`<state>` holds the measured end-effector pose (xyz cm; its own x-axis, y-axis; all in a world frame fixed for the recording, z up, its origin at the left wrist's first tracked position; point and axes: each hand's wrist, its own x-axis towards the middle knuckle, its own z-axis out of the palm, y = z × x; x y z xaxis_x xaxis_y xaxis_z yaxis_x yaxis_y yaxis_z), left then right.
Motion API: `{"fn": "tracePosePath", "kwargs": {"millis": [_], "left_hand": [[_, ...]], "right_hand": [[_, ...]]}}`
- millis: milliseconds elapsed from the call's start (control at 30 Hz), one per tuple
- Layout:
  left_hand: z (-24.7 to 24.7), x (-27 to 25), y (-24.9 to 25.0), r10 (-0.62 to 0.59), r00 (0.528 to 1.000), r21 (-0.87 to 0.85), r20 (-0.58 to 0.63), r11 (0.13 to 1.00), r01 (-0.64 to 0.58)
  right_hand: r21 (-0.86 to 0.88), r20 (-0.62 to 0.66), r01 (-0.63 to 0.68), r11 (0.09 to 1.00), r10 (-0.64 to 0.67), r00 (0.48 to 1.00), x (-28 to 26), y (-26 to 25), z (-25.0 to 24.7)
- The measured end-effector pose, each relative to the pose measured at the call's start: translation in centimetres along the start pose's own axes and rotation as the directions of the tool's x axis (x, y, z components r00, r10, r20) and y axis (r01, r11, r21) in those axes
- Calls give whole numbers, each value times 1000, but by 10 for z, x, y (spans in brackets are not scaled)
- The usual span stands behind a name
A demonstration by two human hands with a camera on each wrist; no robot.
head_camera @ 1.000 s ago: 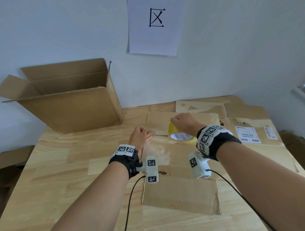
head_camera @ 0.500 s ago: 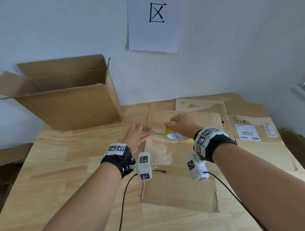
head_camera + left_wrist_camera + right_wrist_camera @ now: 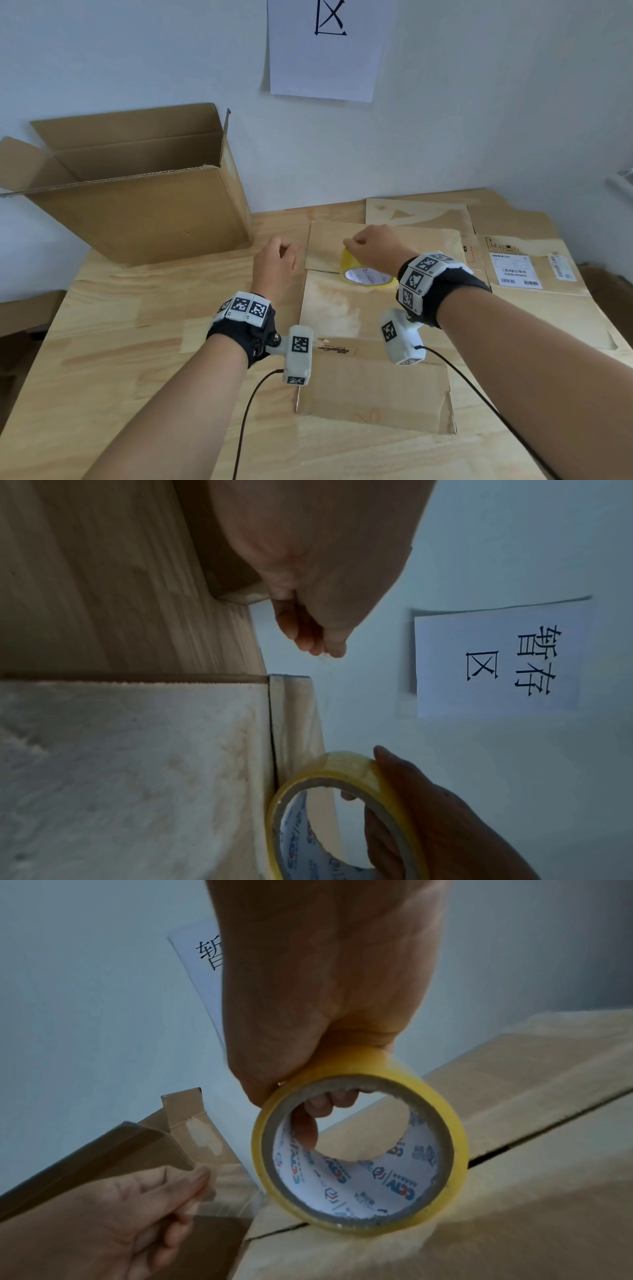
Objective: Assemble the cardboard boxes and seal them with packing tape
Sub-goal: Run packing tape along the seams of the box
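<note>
The tape roll (image 3: pixel 368 274) stands on edge on the closed box (image 3: pixel 373 342), right on the seam (image 3: pixel 322 271) between its 2 flaps, with its hole facing 6 o'clock toward the person. The right hand (image 3: pixel 375 248) grips the roll from above, thumb over the rim and fingers hooked through the core, as the right wrist view shows. The seam's long axis runs 9 to 3 o'clock, and a clear strip of tape (image 3: pixel 222 1191) leads off the roll toward 9 o'clock, past the box's left edge. There the left hand (image 3: pixel 277 263) pinches the strip's free end between thumb and curled fingers, just off the box corner. It is the nearer hand to that edge, so I judge that the coming move turns on lowering this end onto the box's left side, in line with the seam. An open box (image 3: pixel 137 192) stands at 10 o'clock on the table (image 3: pixel 102 342), and flattened cartons (image 3: pixel 531 274) lie at 2 o'clock.
</note>
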<state>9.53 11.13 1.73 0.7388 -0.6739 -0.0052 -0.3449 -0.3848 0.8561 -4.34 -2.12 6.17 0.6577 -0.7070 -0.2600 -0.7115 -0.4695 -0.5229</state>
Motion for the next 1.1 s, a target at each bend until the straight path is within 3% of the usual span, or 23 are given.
{"fn": "tracePosePath", "kwargs": {"millis": [233, 533, 833, 1100], "left_hand": [[-20, 2, -15, -35, 997, -110, -71, 994, 27], [-18, 4, -41, -214, 968, -281, 133, 928, 244], [6, -1, -56, -217, 976, -305, 30, 928, 216], [20, -2, -67, -246, 968, -337, 46, 909, 247]], "right_hand": [[-51, -47, -43, 998, 41, 998, -1, -5, 6], [-153, -51, -62, 986, 54, 997, -5, -13, 7], [-181, -38, -72, 981, 66, 997, -1, -15, 9], [-219, -20, -54, 974, 51, 998, 3, -17, 9]]}}
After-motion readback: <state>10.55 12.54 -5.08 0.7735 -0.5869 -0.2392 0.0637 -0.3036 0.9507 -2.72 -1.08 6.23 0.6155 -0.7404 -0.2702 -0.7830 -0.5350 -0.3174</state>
